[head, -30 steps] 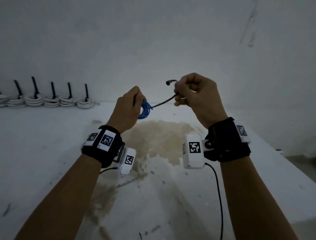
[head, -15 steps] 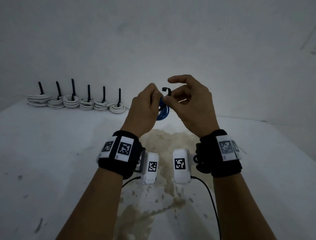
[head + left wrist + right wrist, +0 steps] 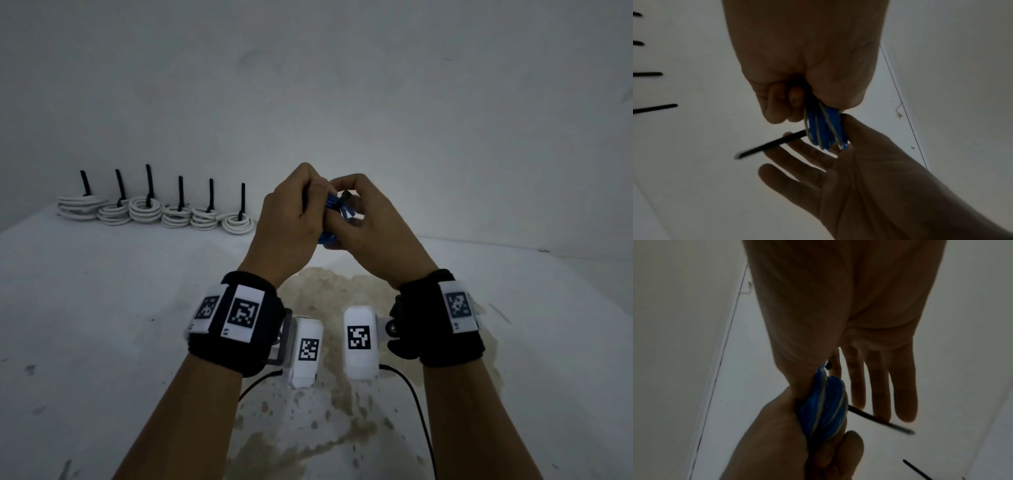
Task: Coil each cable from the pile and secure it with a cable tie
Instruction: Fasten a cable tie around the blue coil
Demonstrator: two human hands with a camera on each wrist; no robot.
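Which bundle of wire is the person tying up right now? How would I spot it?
Look above the stained patch of the table, where the left hand and right hand meet. Between them is the blue cable coil. The tied coils by the wall are white.

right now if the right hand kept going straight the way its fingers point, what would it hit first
Probably the black cable tie: its tail crosses just beyond the right hand fingertips in the right wrist view. Past it only the white table shows; depth is unclear.
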